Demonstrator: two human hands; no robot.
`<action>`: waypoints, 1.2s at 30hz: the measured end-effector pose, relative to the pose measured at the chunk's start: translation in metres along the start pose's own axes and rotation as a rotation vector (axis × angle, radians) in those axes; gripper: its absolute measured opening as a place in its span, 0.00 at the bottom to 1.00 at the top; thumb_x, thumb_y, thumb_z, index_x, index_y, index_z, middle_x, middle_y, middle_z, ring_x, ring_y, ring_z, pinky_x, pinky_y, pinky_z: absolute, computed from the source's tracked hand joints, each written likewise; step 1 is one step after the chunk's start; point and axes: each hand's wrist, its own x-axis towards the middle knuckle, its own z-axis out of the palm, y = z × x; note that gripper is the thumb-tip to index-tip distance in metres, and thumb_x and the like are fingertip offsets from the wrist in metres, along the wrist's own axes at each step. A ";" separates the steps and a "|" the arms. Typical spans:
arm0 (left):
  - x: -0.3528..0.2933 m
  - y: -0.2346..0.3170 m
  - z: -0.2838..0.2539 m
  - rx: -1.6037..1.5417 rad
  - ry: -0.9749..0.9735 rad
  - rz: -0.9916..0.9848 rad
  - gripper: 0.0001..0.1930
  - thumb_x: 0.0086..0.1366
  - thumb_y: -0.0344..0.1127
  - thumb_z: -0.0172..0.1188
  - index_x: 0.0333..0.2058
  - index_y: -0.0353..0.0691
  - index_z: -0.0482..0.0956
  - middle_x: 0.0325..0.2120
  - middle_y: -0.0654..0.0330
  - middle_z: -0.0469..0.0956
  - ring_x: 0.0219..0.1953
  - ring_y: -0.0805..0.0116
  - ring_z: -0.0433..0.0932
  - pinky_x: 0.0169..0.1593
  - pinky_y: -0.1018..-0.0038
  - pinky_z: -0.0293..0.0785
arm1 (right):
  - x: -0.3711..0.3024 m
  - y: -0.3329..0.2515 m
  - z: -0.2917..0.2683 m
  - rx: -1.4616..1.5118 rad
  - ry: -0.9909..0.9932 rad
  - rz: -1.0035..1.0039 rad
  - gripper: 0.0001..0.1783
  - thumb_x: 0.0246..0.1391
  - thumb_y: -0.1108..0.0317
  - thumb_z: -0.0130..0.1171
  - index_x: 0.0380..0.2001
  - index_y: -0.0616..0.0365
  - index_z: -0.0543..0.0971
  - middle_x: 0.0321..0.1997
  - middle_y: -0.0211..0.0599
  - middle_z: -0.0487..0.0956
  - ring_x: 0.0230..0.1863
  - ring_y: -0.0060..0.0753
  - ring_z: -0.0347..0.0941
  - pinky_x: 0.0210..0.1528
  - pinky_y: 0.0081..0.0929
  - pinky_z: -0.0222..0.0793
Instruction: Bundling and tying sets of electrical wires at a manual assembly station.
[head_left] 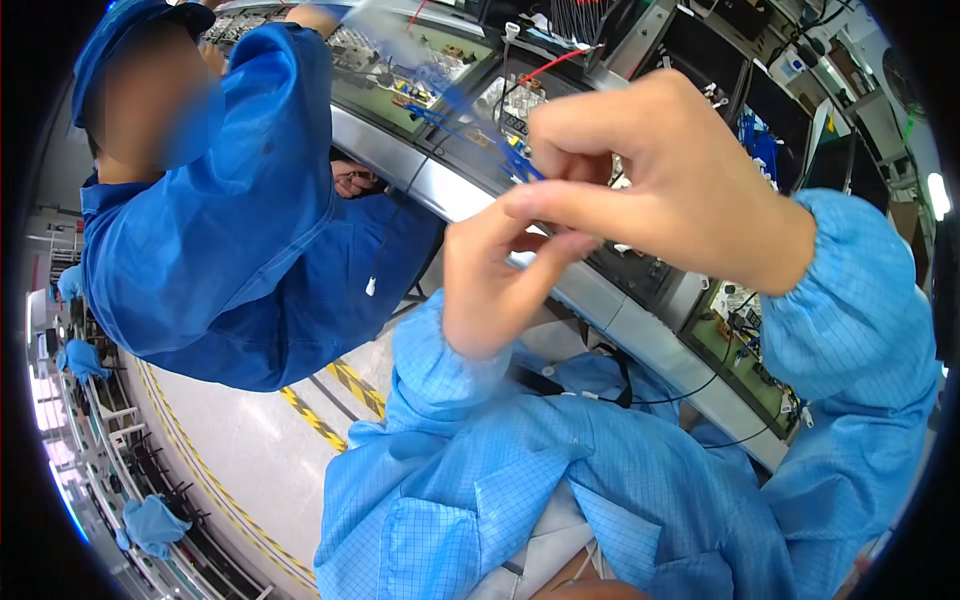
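Observation:
My two hands meet above the edge of the workbench, in front of my chest. My right hand (670, 175) is closed, its index finger curled and its thumb stretched toward the left hand's fingers. A bundle of thin blue wires (515, 160) runs from the upper left, partly blurred, to the right hand's curled fingers. My left hand (495, 265) lies just below, fingers bent and thumb under the right hand. Whatever is between its fingertips is hidden. Light blue gridded sleeves cover both forearms.
Behind my hands runs a metal-edged line (620, 325) with green circuit boards (755, 365) in trays. A red lead (550, 66) and a black cable hang over it. To my left sits a co-worker in a dark blue jacket (230, 210). Yellow-black tape (315, 420) marks the floor.

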 end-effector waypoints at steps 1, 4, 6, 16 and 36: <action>0.002 -0.004 -0.003 -0.008 0.009 -0.007 0.10 0.56 0.21 0.62 0.39 0.31 0.78 0.31 0.57 0.81 0.33 0.71 0.80 0.36 0.76 0.79 | 0.001 0.001 -0.003 0.004 0.001 0.008 0.15 0.48 0.67 0.64 0.17 0.61 0.69 0.11 0.31 0.66 0.15 0.17 0.63 0.19 0.20 0.56; 0.004 -0.023 -0.020 -0.012 0.084 -0.100 0.06 0.57 0.20 0.60 0.35 0.28 0.78 0.30 0.57 0.81 0.33 0.72 0.80 0.36 0.77 0.78 | 0.004 0.010 -0.014 0.272 -0.012 0.254 0.12 0.53 0.70 0.61 0.21 0.60 0.71 0.17 0.25 0.71 0.19 0.10 0.65 0.19 0.15 0.56; 0.002 -0.031 -0.025 0.125 0.110 -0.078 0.04 0.58 0.20 0.60 0.33 0.28 0.78 0.30 0.57 0.81 0.32 0.72 0.80 0.36 0.77 0.78 | 0.006 0.003 -0.045 0.138 -0.091 0.523 0.05 0.58 0.65 0.57 0.31 0.54 0.77 0.27 0.33 0.78 0.29 0.25 0.74 0.29 0.24 0.65; -0.003 -0.066 -0.034 0.466 -0.082 0.074 0.07 0.52 0.21 0.63 0.32 0.34 0.80 0.28 0.54 0.79 0.28 0.62 0.79 0.32 0.74 0.73 | -0.086 0.025 -0.119 -0.312 -0.022 0.605 0.14 0.63 0.62 0.47 0.39 0.58 0.79 0.31 0.32 0.80 0.34 0.17 0.75 0.30 0.15 0.60; 0.055 -0.078 -0.025 0.602 0.220 -0.044 0.06 0.62 0.28 0.56 0.36 0.35 0.79 0.27 0.50 0.80 0.24 0.64 0.82 0.26 0.74 0.74 | -0.092 0.008 -0.115 -0.319 -0.131 0.469 0.08 0.55 0.73 0.50 0.34 0.65 0.77 0.30 0.41 0.77 0.35 0.36 0.72 0.39 0.27 0.65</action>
